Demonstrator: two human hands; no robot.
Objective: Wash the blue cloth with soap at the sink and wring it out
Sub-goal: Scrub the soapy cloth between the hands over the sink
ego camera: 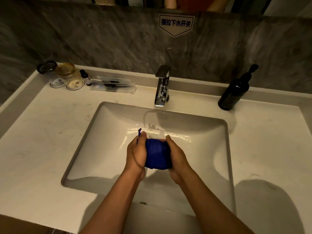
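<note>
Grey marble backs a pale desk (42,149) with a rectangular sink (94,132) sunk into its middle. Over the basin, the left hand (135,152) and right hand (177,157) press the blue cloth (157,155) between them, fingers (143,135) curled tight around the balled fabric. A chrome tap (162,85) stands at the sink's back edge, a dark pump bottle (233,91) near the desk's back right corner, small jars (67,71) at the back left.

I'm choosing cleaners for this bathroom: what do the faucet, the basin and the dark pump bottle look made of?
Faucet: polished chrome-look metal, mirror reflections on its body.
Basin: glossy white, probably glazed ceramic, with sharp highlights.
Pump bottle: dark and glossy with one small highlight; glass or plastic, cannot tell.
</note>
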